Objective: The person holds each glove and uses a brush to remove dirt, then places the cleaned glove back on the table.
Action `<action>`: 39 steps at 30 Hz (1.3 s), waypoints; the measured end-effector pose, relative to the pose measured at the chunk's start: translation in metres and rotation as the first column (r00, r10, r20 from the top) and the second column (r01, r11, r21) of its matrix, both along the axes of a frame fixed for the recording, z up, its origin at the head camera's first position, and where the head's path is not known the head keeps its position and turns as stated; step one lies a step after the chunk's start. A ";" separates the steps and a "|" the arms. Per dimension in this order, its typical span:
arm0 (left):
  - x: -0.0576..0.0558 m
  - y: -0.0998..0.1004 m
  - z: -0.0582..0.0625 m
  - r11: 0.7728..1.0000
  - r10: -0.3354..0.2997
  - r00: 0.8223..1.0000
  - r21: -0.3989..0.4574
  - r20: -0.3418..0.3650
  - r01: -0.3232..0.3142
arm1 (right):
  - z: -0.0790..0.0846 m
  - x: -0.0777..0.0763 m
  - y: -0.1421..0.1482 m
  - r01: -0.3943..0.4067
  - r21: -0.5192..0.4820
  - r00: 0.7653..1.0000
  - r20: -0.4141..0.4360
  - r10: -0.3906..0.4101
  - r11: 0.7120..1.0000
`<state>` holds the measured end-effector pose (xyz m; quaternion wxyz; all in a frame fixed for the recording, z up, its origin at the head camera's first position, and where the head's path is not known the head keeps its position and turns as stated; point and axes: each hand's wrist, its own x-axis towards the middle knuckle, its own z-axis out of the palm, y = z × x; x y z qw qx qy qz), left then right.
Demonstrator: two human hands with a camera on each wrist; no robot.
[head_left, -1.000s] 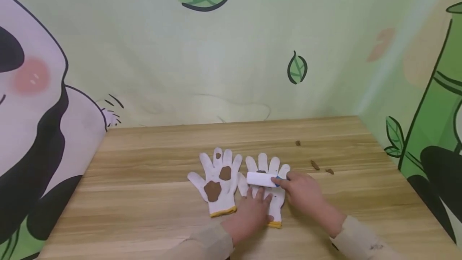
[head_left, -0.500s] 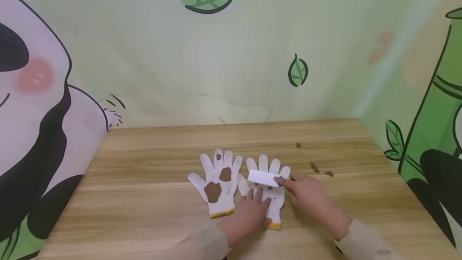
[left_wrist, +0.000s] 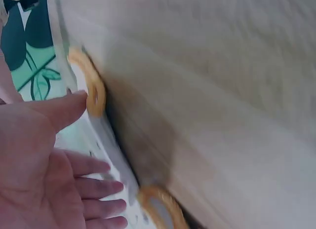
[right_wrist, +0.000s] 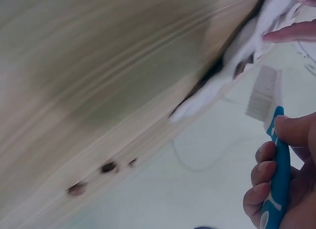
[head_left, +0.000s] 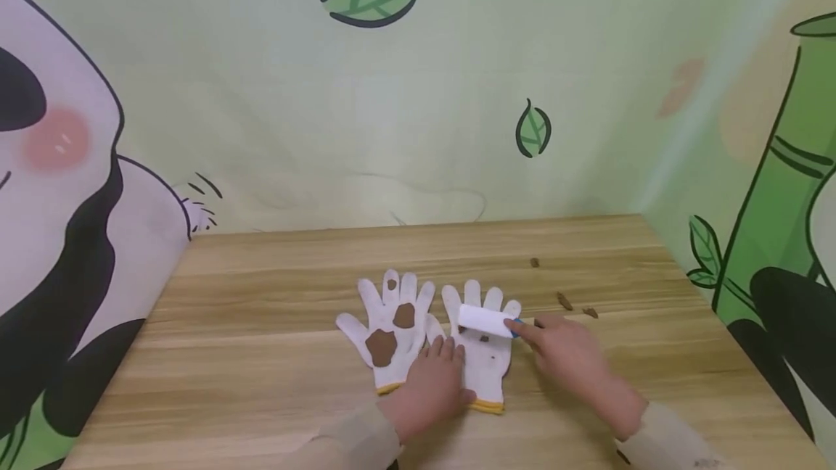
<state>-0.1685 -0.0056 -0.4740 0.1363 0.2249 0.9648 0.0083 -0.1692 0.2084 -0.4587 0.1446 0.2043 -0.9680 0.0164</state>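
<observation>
My right hand [head_left: 570, 355] grips the blue handle of a brush [right_wrist: 281, 160], thumb along it and fingers curled round. In the head view the white brush head [head_left: 485, 320] lies over the upper palm of the right-hand white knit glove [head_left: 486, 376], beside a few small brown bits. In the right wrist view its white bristles face the glove side. My left hand [head_left: 432, 383] rests on that glove's left edge with straight fingers, its thumb by the yellow cuff [left_wrist: 94, 88]. A second white glove [head_left: 408, 343] lies at left, bearing three brown patches.
Three brown crumbs [head_left: 564, 301] lie on the wood-grain table [head_left: 261, 354] right of the gloves. Behind the table's far edge stands a pale green backdrop [head_left: 431, 93] with printed leaves, a panda and bamboo.
My left hand has slid left across the right-hand glove, uncovering more of its palm. The brush has shifted a little right with my right hand, and its head tilts differently.
</observation>
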 end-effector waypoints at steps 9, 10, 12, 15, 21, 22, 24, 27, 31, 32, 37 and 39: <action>-0.015 -0.006 0.005 0.997 -0.072 0.997 -0.025 0.037 0.073 | -0.004 -0.003 -0.006 0.020 0.002 0.997 0.069 -0.020 1.000; -0.016 -0.007 0.007 0.997 -0.073 0.996 -0.030 0.045 0.074 | -0.003 -0.002 -0.004 0.026 0.000 0.998 0.059 -0.026 1.000; -0.017 -0.007 0.009 0.996 -0.077 0.996 -0.046 0.049 0.080 | -0.001 -0.001 0.000 0.032 -0.006 0.999 0.030 -0.032 0.999; -0.018 -0.007 0.011 0.995 -0.085 0.995 -0.055 0.054 0.087 | 0.003 -0.001 0.002 0.024 -0.007 1.000 -0.002 -0.024 1.000; -0.020 -0.004 0.008 0.994 -0.081 0.993 -0.061 0.085 0.087 | -0.002 -0.004 -0.011 -0.017 -0.003 0.998 0.052 0.017 1.000; -0.021 -0.004 0.007 0.994 -0.080 0.993 -0.065 0.092 0.086 | -0.003 -0.005 -0.011 -0.019 -0.001 0.997 0.071 0.019 1.000; -0.023 -0.004 0.007 0.994 -0.076 0.991 -0.066 0.107 0.083 | -0.005 -0.005 -0.010 -0.015 -0.004 0.996 0.083 0.015 1.000; -0.025 -0.005 0.007 0.995 -0.063 0.991 -0.068 0.121 0.071 | 0.000 -0.002 -0.007 0.006 0.015 0.996 0.087 -0.007 1.000; -0.025 -0.006 0.006 0.996 -0.052 0.990 -0.061 0.133 0.061 | 0.008 -0.002 -0.009 0.028 0.020 0.998 0.049 -0.029 0.999; -0.025 -0.005 0.005 0.996 -0.051 0.989 -0.059 0.139 0.060 | 0.009 -0.003 -0.011 0.031 0.016 0.998 0.046 -0.031 0.999; -0.021 -0.004 0.004 0.994 -0.074 0.991 -0.071 0.111 0.082 | 0.006 -0.008 -0.019 -0.022 0.044 0.999 0.048 0.020 0.999; -0.021 -0.005 0.007 0.993 -0.079 0.992 -0.079 0.094 0.086 | 0.003 -0.008 -0.018 -0.036 0.074 0.998 0.055 0.032 0.997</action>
